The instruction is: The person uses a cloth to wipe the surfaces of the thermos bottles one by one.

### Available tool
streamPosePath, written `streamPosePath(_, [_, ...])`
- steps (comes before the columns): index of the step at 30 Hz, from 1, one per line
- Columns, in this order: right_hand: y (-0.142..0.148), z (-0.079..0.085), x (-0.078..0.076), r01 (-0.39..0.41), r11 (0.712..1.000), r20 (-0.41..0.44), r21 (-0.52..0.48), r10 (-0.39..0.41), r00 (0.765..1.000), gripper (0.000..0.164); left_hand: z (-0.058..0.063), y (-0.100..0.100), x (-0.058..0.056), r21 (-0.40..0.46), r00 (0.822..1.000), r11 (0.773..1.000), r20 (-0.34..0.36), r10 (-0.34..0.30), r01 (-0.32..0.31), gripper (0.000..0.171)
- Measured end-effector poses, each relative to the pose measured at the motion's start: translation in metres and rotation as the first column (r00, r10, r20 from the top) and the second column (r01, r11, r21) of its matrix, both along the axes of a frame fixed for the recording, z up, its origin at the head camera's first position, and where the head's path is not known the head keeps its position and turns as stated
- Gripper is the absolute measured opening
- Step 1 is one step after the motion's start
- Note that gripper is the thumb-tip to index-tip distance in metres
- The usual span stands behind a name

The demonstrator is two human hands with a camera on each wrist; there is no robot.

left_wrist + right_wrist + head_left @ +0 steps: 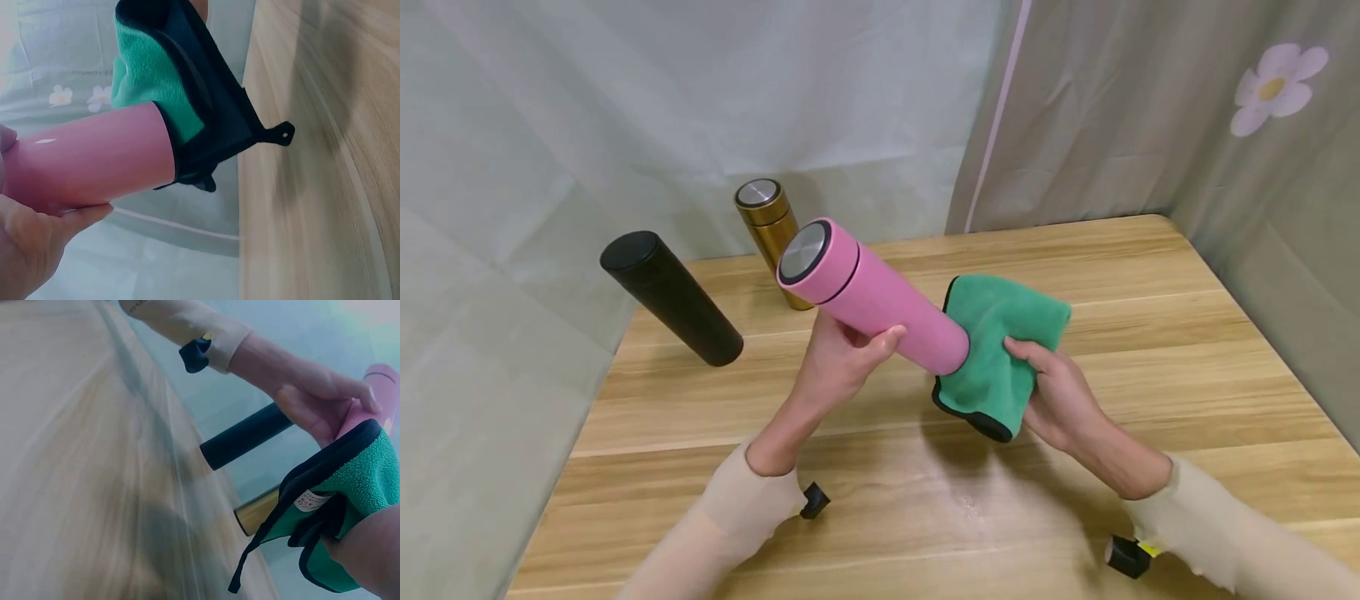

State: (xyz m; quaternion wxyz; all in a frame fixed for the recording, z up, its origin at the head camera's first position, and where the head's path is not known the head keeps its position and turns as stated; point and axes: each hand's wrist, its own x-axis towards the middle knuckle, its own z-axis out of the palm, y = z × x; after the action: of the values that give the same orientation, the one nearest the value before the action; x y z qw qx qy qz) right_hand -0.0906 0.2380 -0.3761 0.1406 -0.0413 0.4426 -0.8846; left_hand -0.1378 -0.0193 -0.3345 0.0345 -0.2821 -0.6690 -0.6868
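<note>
A pink thermos bottle [887,304] with a steel-topped lid is held tilted above the table by my left hand [842,358], thumb along its side. Its base meets a green cloth [1000,333] with black edging. My right hand [1060,396] grips that cloth, thumb on top and the other fingers mostly hidden beneath it. In the left wrist view the cloth [153,75] lies against the bottle's bottom end, and its dark underside and a small loop show. The right wrist view shows the folded cloth [350,481] with a white label.
A black bottle [673,300] stands at the table's left, and a gold bottle [767,225] with a steel lid stands near the back edge, partly behind the pink one. The wooden table [1187,375] meets grey curtains [850,100] at the back.
</note>
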Motion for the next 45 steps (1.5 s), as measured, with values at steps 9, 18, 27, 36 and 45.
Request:
streamPosePath(9, [-0.011, 0.0, -0.018, -0.002, 0.999, 0.094, -0.033, 0.005, 0.996, 0.026, -0.003, 0.003, 0.003, 0.024, 0.999, 1.0, -0.034, 0.004, -0.003, 0.055])
streamPosePath(18, [-0.02, -0.006, -0.027, -0.04, 0.999, 0.072, 0.004, 0.04, 0.997, 0.025, -0.001, 0.0, 0.003, 0.066, 0.999, 0.998, -0.04, 0.0, 0.003, 0.056])
streamPosePath(27, [-0.026, -0.012, -0.022, -0.113, 0.994, 0.0, 0.0, 0.113, 0.994, 0.031, 0.002, 0.001, 0.002, 0.12, 0.999, 0.993, -0.046, 0.022, -0.016, 0.054])
streamPosePath(36, [-0.031, -0.016, -0.011, -0.203, 0.974, -0.036, 0.096, 0.207, 0.978, 0.037, 0.006, 0.001, 0.002, 0.119, 0.997, 0.992, -0.049, 0.051, -0.045, 0.052])
streamPosePath(45, [-0.018, -0.02, 0.006, -0.239, 0.959, 0.033, 0.149, 0.237, 0.971, 0.039, 0.003, 0.002, -0.001, 0.129, 0.997, 0.991, -0.059, 0.055, -0.047, 0.048])
